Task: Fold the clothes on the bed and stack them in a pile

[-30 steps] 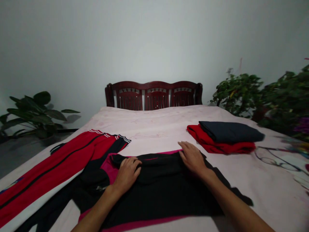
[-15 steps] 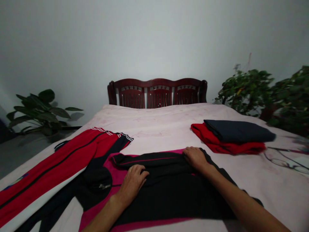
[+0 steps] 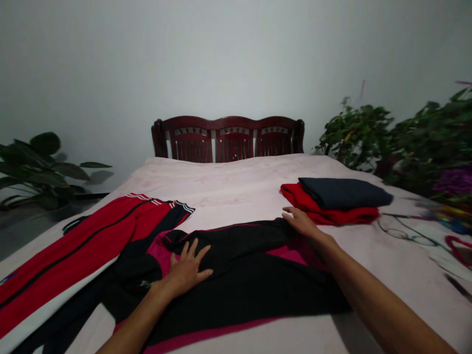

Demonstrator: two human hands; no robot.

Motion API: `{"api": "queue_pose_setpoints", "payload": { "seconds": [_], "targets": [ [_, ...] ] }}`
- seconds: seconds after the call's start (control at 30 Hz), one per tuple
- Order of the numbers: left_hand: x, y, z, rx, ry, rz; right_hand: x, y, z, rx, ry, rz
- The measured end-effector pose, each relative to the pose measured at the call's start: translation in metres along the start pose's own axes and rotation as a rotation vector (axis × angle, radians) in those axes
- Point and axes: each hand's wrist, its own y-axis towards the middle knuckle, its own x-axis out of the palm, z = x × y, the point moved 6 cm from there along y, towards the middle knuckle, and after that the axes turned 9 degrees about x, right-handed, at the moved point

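Left hand (image 3: 186,270) and right hand (image 3: 303,222) have spread apart, open on the black jacket (image 3: 243,290).

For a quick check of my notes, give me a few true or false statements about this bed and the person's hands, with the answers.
1. The left hand lies open on a black garment with pink lining. True.
2. The right hand is holding a pair of glasses. False: the right hand lies open at the far edge of the black garment, and the glasses lie on the bed off to its right.
3. A folded dark cloth rests on a folded red cloth. True.
4. The headboard is pale metal. False: the headboard is dark red wood.
5. A red garment with white stripes lies left of the black garment. True.
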Motion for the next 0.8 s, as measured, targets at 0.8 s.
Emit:
{"api": "queue_pose_setpoints", "payload": {
  "seconds": [0.8],
  "targets": [
    [0.017,-0.038,0.042,0.292,0.108,0.503,-0.011,-0.100,0.066,0.000,-0.163,0.051]
  ]
}}
